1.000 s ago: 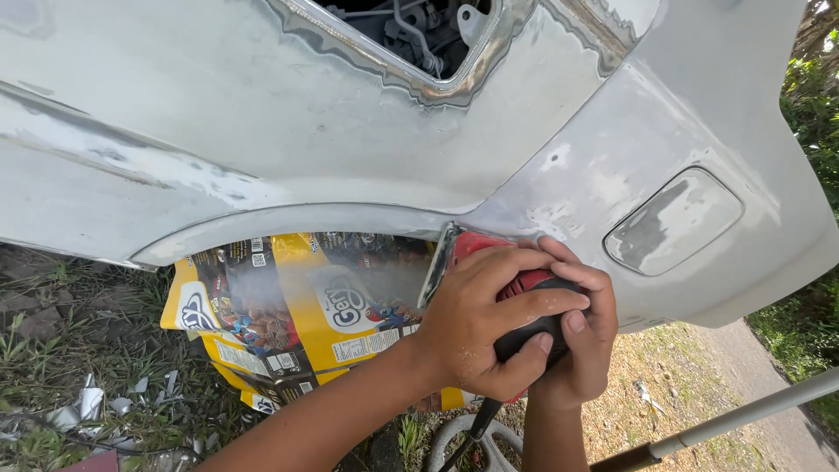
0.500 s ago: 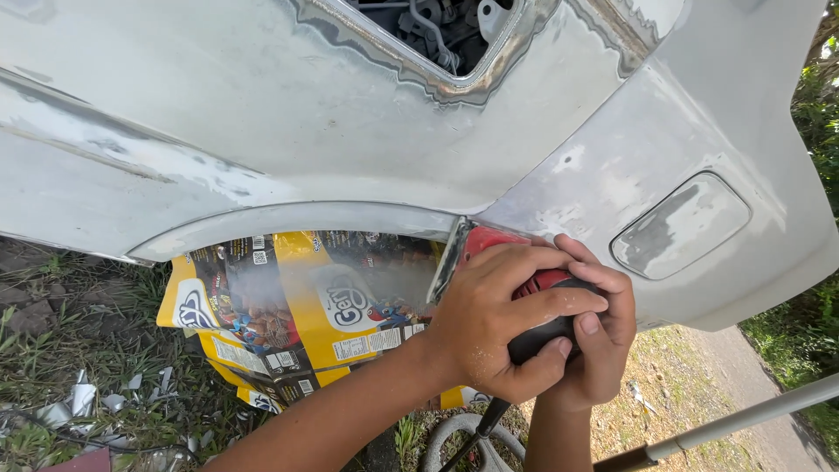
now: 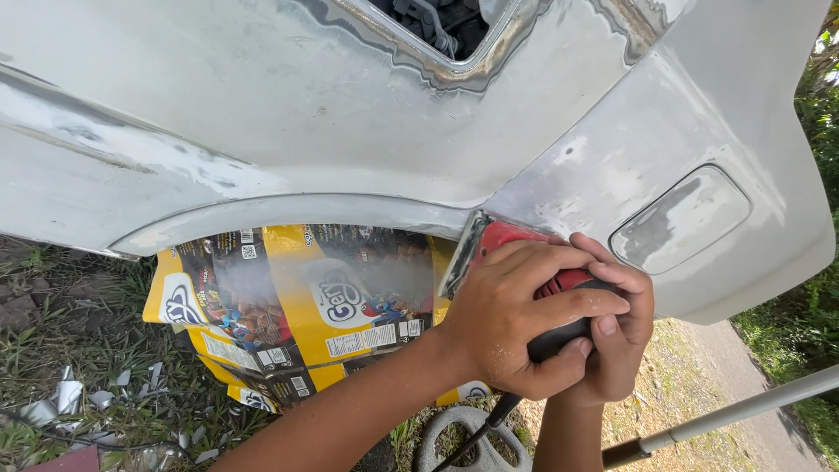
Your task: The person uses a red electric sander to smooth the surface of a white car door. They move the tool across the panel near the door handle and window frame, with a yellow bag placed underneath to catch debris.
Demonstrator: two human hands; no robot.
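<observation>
Basically, red sander (image 3: 516,249) sat pressed against the grey car panel (image 3: 350,131) at the wheel-arch's right end, left hand (image 3: 511,323) clamped over its top, right hand (image 3: 616,336) wrapped round its black grip, yellow printed masking sheet (image 3: 297,306) filling the arch, grass (image 3: 79,350) below.

Both hands clasp a red and black power sander (image 3: 524,253) against the white car body panel (image 3: 350,131) at the wheel arch's right end: left hand (image 3: 516,319) on top, right hand (image 3: 616,336) wrapped beneath. Yellow printed packaging (image 3: 297,306) masks the wheel opening. A black cord (image 3: 476,433) hangs below the hands.
</observation>
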